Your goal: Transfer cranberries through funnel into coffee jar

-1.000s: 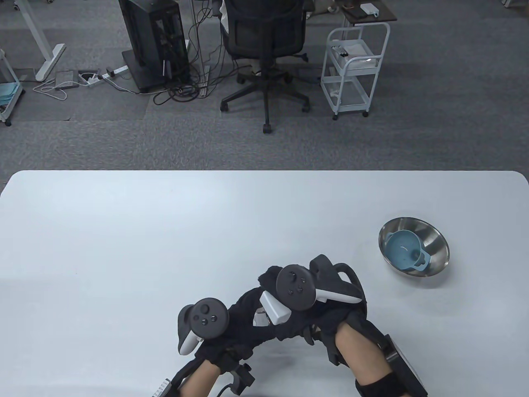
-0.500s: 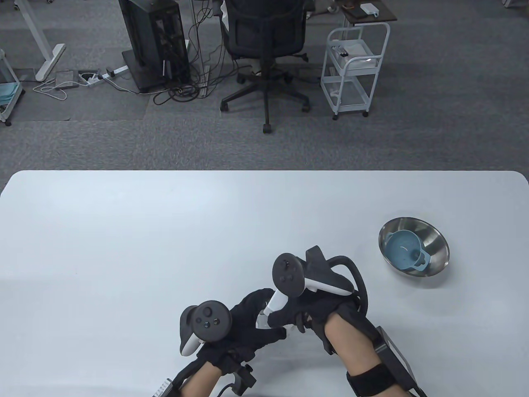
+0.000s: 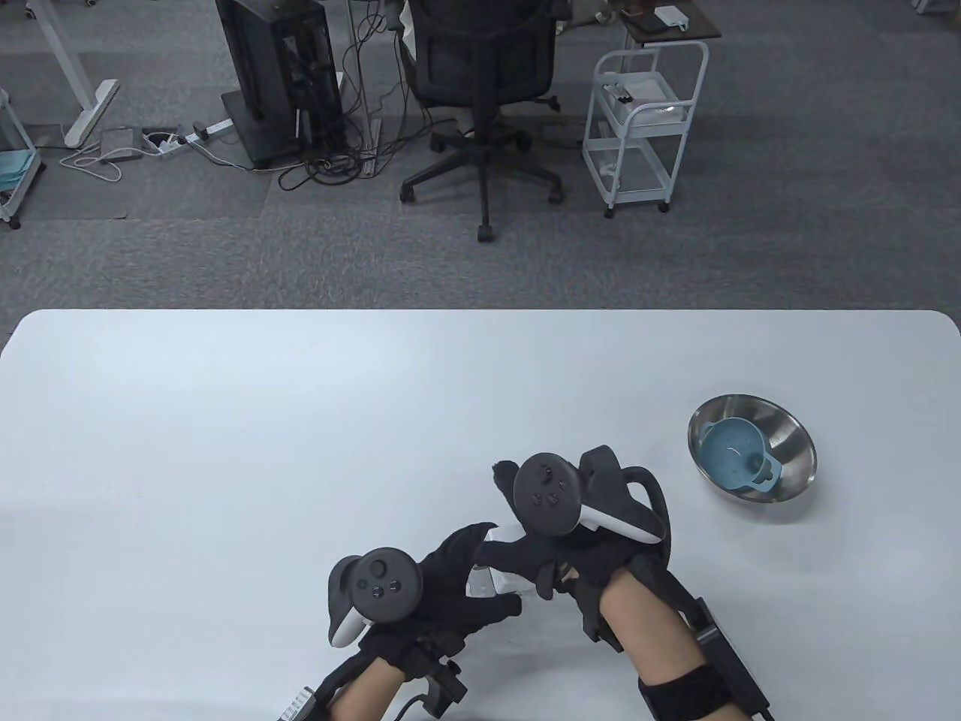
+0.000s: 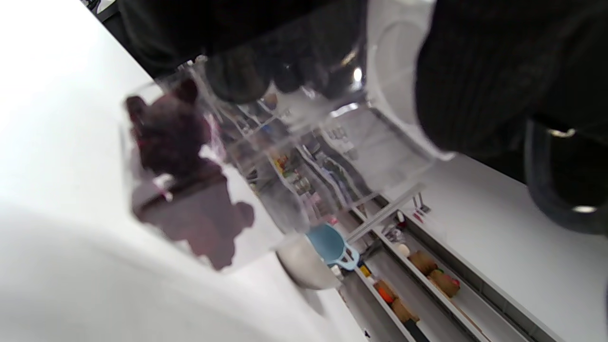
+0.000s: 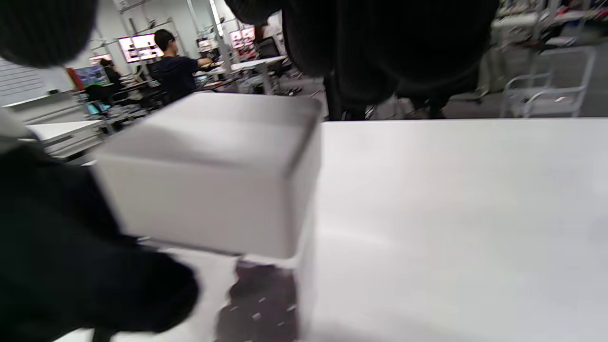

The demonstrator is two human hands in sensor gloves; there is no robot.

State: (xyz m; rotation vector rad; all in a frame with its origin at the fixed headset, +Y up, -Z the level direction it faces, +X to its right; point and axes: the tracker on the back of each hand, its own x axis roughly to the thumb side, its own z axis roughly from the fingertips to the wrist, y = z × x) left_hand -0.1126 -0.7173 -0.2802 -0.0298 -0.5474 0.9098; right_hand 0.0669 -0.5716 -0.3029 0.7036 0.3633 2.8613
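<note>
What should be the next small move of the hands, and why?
Probably the right hand should press the white lid squarely down on the clear jar, while the left hand holds the jar steady. The cranberries are already inside, the blue funnel lies in the steel bowl, and the lid sits on the jar; whether fully seated is unclear.

Left grip (image 3: 443, 593), right grip (image 3: 559, 559); fingers curled, touching
</note>
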